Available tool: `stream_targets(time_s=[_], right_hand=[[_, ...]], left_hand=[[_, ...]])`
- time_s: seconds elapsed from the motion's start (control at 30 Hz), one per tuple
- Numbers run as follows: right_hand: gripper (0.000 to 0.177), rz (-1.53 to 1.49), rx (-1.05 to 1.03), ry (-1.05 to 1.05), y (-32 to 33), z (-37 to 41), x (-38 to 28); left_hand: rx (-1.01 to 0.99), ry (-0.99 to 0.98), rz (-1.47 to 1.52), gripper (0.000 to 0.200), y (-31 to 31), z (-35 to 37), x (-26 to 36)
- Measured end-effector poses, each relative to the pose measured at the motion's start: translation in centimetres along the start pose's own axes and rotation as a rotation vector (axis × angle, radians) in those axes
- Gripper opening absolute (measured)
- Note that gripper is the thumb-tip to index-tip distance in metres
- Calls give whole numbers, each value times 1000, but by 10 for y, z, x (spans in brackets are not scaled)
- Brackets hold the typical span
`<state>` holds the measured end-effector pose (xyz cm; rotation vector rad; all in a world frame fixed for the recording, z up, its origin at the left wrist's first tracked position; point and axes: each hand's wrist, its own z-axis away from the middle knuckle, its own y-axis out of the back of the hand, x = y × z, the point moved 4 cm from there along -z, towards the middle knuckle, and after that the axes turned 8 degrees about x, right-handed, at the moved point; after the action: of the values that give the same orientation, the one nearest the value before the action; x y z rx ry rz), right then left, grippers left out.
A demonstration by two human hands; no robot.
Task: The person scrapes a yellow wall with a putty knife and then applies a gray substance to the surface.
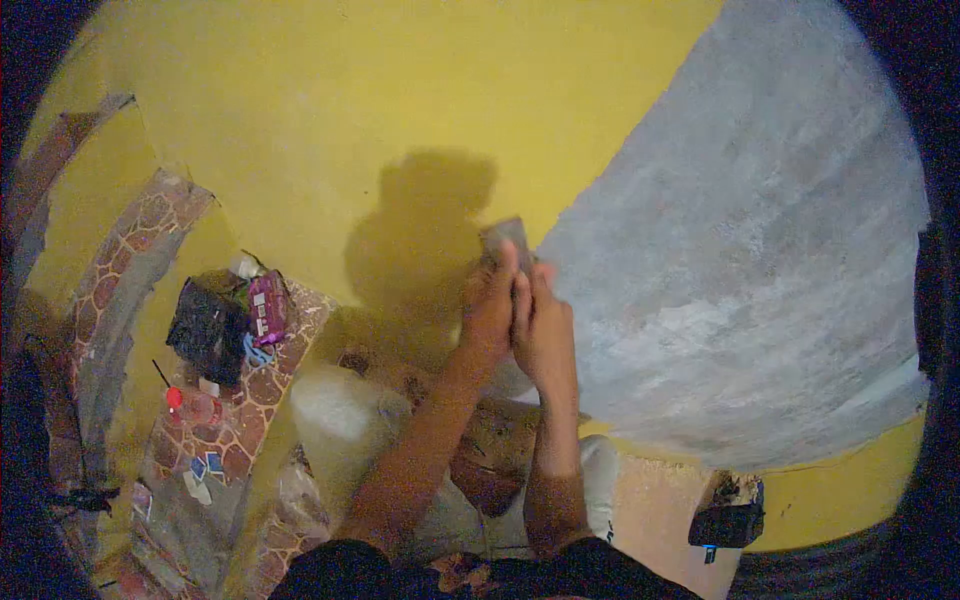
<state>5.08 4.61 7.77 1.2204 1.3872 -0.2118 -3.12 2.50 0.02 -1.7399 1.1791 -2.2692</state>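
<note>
Yellow wall (300, 80), with grey section (760, 220) at right.
Stone-patterned surface (262, 395), left; dark bag (205, 325) upon it; left hand (488, 305) and right hand (544, 320), together, both closed on final item; purple packet (268, 305), beside bag; red-capped bottle (202, 407); flat grey piece (507, 233), before wall near grey edge, contact unclear.

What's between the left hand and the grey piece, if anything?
Nothing visible: the left hand holds the grey piece directly. The right hand is close beside the left, not between; blur hides whether it touches the piece too. The black bag and purple pack lie well to the left.
</note>
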Motion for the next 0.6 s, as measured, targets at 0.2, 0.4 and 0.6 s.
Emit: stream_targets(time_s=[0.2,0.4,0.6], right_hand=[[42,109,-56,153,-15,-1,2],[44,-293,257,93,-42,40,70],[43,-215,184,58,-26,32,65]], left_hand=[[70,8,172,48,4,35,54],[122,-199,-180,46,11,44,34],[56,-202,-358,51,14,28,15]])
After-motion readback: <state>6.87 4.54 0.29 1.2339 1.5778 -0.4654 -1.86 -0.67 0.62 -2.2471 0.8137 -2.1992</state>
